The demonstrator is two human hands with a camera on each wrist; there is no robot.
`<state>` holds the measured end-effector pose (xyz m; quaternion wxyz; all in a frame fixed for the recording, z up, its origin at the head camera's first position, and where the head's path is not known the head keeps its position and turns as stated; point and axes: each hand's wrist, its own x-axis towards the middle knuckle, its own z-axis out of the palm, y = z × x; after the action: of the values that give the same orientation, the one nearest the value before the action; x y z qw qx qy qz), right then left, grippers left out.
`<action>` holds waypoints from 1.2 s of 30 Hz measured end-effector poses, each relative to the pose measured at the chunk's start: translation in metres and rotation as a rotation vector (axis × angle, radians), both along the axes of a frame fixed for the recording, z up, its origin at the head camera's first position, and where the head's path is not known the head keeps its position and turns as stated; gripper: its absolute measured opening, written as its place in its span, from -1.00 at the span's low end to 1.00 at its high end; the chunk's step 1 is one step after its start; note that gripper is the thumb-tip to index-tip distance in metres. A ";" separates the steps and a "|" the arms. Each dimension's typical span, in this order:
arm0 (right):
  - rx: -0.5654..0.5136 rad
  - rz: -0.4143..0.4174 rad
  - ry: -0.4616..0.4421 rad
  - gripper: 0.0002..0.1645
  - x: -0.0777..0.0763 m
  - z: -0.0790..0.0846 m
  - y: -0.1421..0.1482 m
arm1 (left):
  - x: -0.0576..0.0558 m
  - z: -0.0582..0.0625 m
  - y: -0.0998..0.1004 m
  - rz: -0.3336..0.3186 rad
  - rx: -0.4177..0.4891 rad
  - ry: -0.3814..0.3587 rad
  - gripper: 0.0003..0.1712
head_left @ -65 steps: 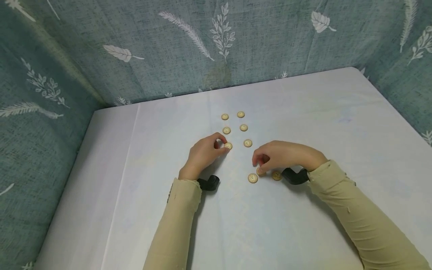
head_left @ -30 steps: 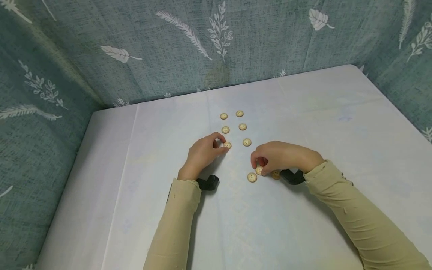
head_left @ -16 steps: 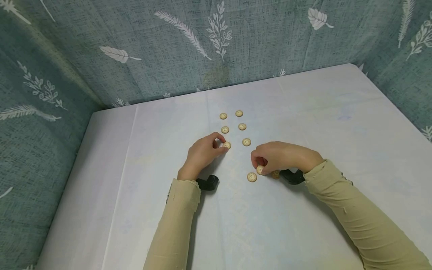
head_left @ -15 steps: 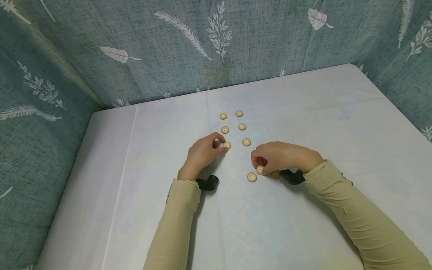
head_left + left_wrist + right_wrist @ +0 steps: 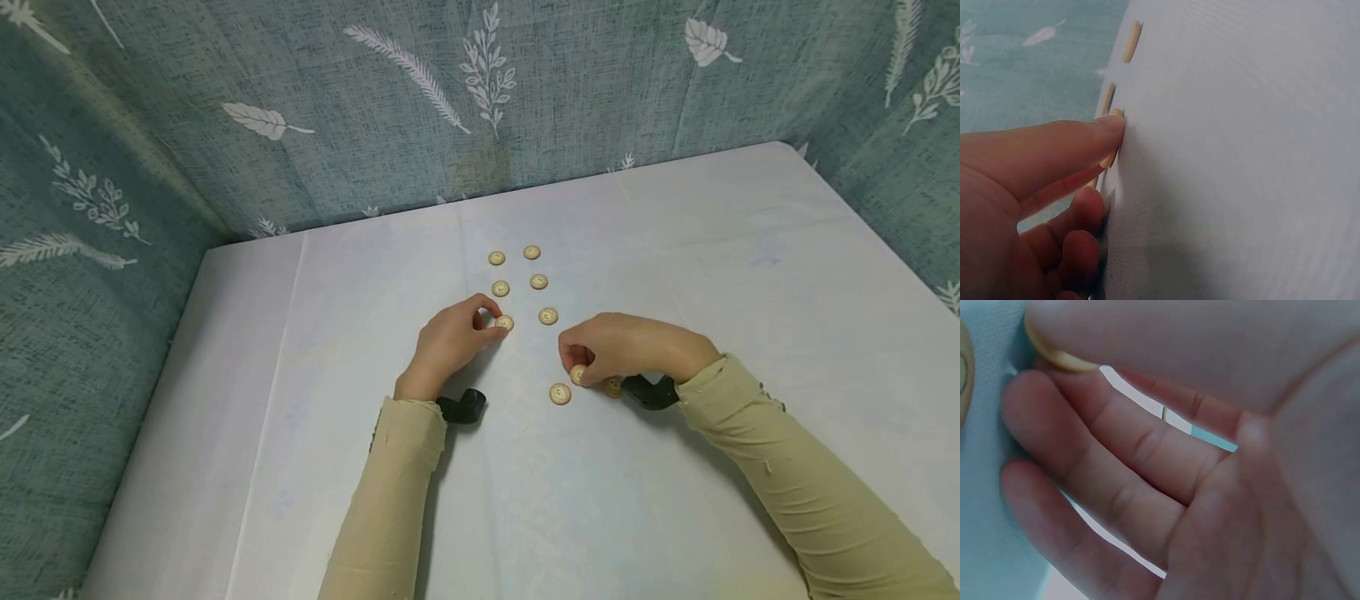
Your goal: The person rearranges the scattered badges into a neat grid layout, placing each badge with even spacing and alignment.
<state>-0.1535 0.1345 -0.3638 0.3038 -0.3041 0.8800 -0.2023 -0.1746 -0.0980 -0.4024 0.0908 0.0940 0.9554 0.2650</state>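
My left hand (image 5: 455, 340) pinches the near rim of a round tan button (image 5: 506, 322) between thumb and forefinger; the button lies at the near end of the left column. In the left wrist view the thumb covers much of that button (image 5: 1112, 156). To the right, my right hand (image 5: 626, 346) grips another tan button (image 5: 577, 375) by its edge, thumb on its upper face. The right wrist view shows the button's rim (image 5: 1063, 359) between thumb and fingertips, close to the cloth. A loose button (image 5: 560, 394) lies just left of it, and one more (image 5: 612, 387) is partly covered by the right hand.
Two columns of matching buttons stretch away from me: a left one with a far button (image 5: 497, 258), and a right one ending at a nearer button (image 5: 548, 316). A pale cloth (image 5: 337, 350) covers the table. Leaf-patterned green curtain (image 5: 360, 108) encloses the back and sides.
My right thumb and fingers have closed on the button, which has shifted slightly away from me, off the neighbouring loose button. The left hand stays in place on its button.
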 end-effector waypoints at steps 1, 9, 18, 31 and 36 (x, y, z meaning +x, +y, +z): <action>-0.003 0.001 -0.002 -0.85 0.000 0.000 0.000 | 0.000 0.000 0.000 0.000 -0.001 0.000 -0.73; -0.034 0.001 0.009 -0.92 -0.001 0.000 0.003 | 0.000 0.001 0.001 -0.003 -0.005 -0.005 -0.73; -0.092 0.027 -0.023 -0.93 -0.007 -0.007 0.010 | 0.000 0.001 0.001 -0.013 -0.007 -0.001 -0.73; -0.211 -0.056 -0.143 -0.90 -0.021 -0.017 0.024 | 0.001 0.002 0.000 -0.001 -0.008 -0.004 -0.73; -0.240 -0.080 -0.152 -0.88 -0.025 -0.019 0.028 | 0.002 0.002 0.000 -0.005 0.002 0.002 -0.73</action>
<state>-0.1782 0.1620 -0.3825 0.3228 -0.2865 0.8353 -0.3405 -0.1730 -0.0982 -0.4005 0.0902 0.0966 0.9550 0.2655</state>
